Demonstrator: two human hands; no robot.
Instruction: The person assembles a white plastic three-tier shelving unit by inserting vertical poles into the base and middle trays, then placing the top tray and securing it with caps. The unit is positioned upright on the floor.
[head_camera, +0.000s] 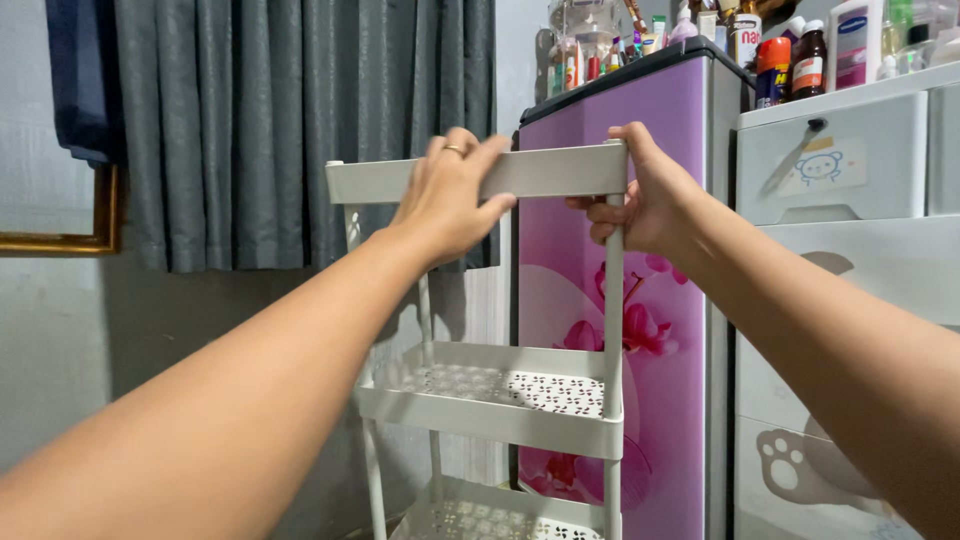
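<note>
A white plastic shelf rack (500, 405) with perforated tiers stands in front of me. My left hand (450, 195), a ring on one finger, is laid over the front wall of the rack's top tier (560, 170) with the fingers curled over its upper edge. My right hand (640, 195) grips the right corner of that tier, fingers wrapped around the top of the right corner post (613, 300). The middle tier and part of a lower tier (500, 520) show below, both with nothing in them.
A small fridge (650, 330) with a purple flower print stands right behind the rack. White plastic drawers (850, 200) are at the right, bottles and jars (790, 55) on top of both. Grey curtains (300, 120) hang behind, and a gold frame (60, 240) is at the left.
</note>
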